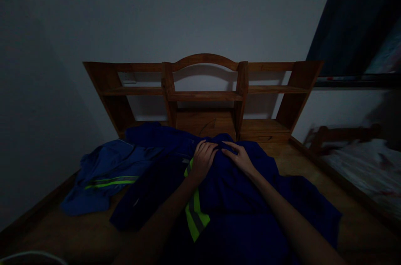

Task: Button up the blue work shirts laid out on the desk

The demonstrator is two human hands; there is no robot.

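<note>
A dark blue garment with yellow-green and grey reflective tape, seemingly a work jacket (232, 185), lies spread in front of me. My left hand (203, 160) rests beside the tape, its fingers bent over the blue cloth and closed on a fold of it. Close by on the right, my right hand (239, 157) touches the same cloth with its fingertips, index finger and thumb apart. The two hands almost meet near the far end of the garment. Shadow hides the small details between the fingertips.
A lighter blue garment with a reflective stripe (97, 177) lies to the left on the wooden surface (291, 158). Behind stands a wooden shelf unit (205, 96) against the white wall. At right are a raised wooden edge (332, 175) and whitish plastic-like sheeting (369, 165).
</note>
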